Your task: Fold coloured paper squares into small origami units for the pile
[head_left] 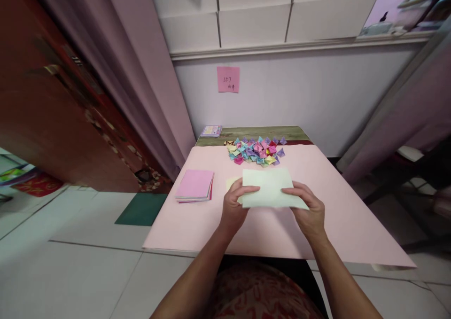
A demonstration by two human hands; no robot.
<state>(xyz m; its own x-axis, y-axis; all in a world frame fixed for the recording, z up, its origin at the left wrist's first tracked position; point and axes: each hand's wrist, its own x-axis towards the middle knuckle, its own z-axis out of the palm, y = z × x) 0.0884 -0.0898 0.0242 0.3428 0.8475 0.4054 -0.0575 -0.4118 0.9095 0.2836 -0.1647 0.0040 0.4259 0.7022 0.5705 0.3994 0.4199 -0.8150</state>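
Observation:
A sheet of pale green paper is held up above the pink-covered table by both hands. My left hand pinches its left edge, index finger lying across the front. On the opposite side my right hand grips the right edge, thumb hidden behind the sheet. Partly behind the green sheet and my left fingers, a pale yellow paper shows; I cannot tell whether it lies on the table. A stack of coloured square paper, pink on top, lies to the left of my hands.
Beyond the hands sits a pile of small folded paper pieces in many colours. A small printed pack is at the back left corner of the table. On the wall behind hangs a pink note.

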